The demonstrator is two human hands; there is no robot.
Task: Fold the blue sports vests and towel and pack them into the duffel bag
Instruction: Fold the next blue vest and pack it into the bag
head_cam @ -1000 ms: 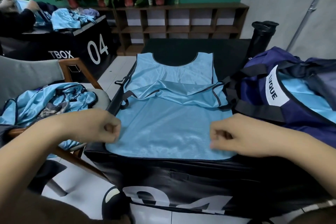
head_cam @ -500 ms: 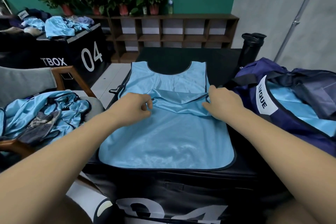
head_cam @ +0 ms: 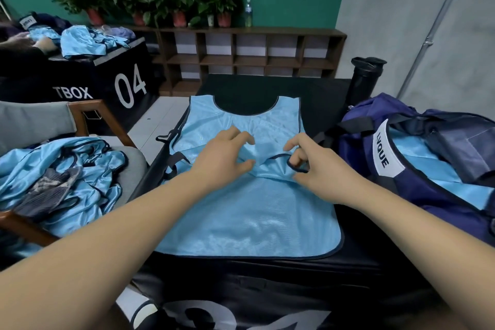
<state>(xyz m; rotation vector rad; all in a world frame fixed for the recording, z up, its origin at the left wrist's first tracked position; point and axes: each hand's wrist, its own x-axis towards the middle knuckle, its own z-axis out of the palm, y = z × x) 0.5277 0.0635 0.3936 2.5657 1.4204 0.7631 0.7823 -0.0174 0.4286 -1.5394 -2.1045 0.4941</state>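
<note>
A light blue sports vest [head_cam: 249, 211] with dark trim lies flat on the black padded box [head_cam: 267, 286], its neck hole at the far end. Both hands are at the fold across its middle. My left hand [head_cam: 222, 159] holds a bunch of the folded fabric between thumb and fingers. My right hand [head_cam: 312, 162] pinches the dark-trimmed edge of the fold, one finger hooked under it. The navy duffel bag [head_cam: 417, 195] lies open on the right with folded blue vests inside. Several loose vests [head_cam: 88, 169] and a grey towel [head_cam: 48, 190] are heaped on the chair at left.
A black bottle [head_cam: 367, 78] stands behind the bag. At back left, a second black box [head_cam: 107, 83] marked 04 holds more vests, with another person's hands [head_cam: 21, 40] on it. A wooden shelf [head_cam: 241, 53] with potted plants lines the green wall.
My hands went from the vest's near corners up to the fold across its middle. They then moved inward toward each other, gathering the fold at the centre.
</note>
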